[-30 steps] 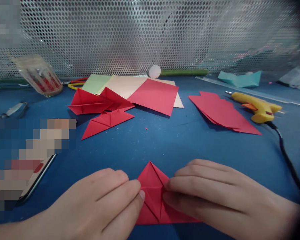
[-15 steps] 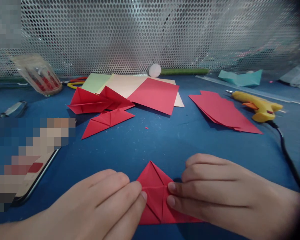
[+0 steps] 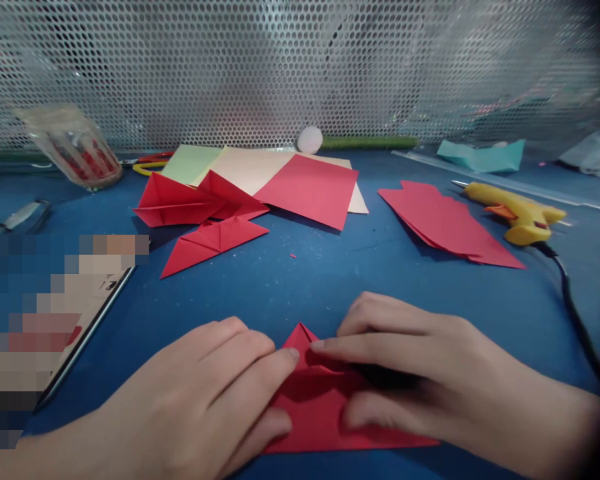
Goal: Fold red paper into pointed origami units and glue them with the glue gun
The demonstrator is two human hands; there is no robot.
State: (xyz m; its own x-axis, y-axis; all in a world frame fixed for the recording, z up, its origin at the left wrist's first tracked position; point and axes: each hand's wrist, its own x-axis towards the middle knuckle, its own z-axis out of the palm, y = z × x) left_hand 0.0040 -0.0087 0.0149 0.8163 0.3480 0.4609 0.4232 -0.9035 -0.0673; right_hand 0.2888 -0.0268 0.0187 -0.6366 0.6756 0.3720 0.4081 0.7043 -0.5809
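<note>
A folded sheet of red paper [image 3: 313, 410] lies flat on the blue table in front of me, its pointed tip facing away. My left hand [image 3: 195, 387] presses on its left side, with the index fingertip near the upper fold and the thumb on the lower left. On the right, my right hand [image 3: 420, 363] has its index fingertip on the upper fold and its thumb on the lower flap. Between the hands the middle crease stands slightly raised. My palms hide both sides of the sheet.
Several folded red paper pieces [image 3: 215, 243] lie beyond my left hand. Behind them are a red sheet [image 3: 315, 190] and pale sheets [image 3: 255, 167]. More red paper [image 3: 443, 223] and a yellow glue gun [image 3: 520, 210] lie right. A phone [image 3: 95, 313] and a jar [image 3: 80, 150] are left.
The small flaps at the middle of the red paper have opened, baring its lower part. My right index finger has moved up and left to the fold, and my left fingers have shifted up.
</note>
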